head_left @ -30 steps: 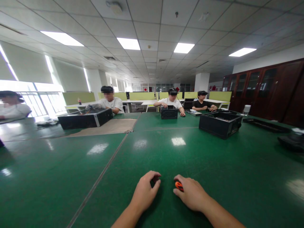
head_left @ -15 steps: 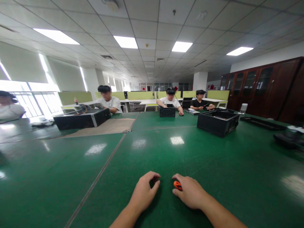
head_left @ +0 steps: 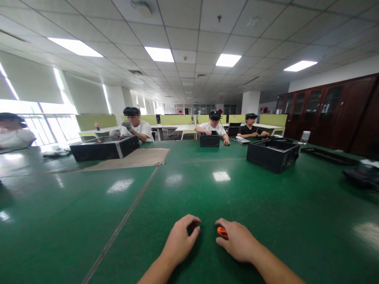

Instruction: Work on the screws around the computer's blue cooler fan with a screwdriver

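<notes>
Seen from a head camera, a wide green table (head_left: 183, 197) fills the lower frame under a bright office ceiling. At lower centre two bare hands rest on the table, near each other but apart. The left hand (head_left: 179, 241) is curled loosely, its fingers bent around something small and dark that is mostly hidden; whether it truly pinches it cannot be told. Just right of it, the right hand (head_left: 238, 241) lies palm down with fingers closed over a small orange object (head_left: 222, 232), only its tip showing between thumb and forefinger. Judging by this, the work looks barely begun: both small things are in the hands, low on the table, and nothing else lies close by.

At the far left edge a seated person is partly visible. At middle left, a long black case (head_left: 103, 148) lies open on a brown mat (head_left: 130, 158); a person behind it reaches over it, and its contents are too far away to make out. At centre, a small black box (head_left: 209, 140) sits before another seated person. Right of centre, an open black crate (head_left: 274, 154) stands alone, its inside dark and unclear. At far right lie a flat black tray (head_left: 327, 156) and another dark item, with wooden cabinets (head_left: 334, 108) behind
</notes>
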A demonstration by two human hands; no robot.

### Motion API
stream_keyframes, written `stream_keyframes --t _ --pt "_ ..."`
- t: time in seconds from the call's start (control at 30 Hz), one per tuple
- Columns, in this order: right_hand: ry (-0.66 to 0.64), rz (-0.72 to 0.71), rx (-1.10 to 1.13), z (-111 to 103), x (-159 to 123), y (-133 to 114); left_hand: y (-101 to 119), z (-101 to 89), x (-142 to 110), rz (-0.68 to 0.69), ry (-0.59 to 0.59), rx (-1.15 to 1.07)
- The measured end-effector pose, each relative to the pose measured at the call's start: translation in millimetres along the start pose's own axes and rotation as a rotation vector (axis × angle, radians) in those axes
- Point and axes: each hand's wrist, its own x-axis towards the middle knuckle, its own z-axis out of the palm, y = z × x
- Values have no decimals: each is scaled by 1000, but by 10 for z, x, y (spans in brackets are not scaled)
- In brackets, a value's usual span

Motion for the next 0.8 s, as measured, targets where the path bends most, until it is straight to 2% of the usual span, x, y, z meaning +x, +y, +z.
stream_keyframes --t 0.8 --pt "-31 -11 7 -55 -27 -33 45 -20 -10 7 -22 -2"
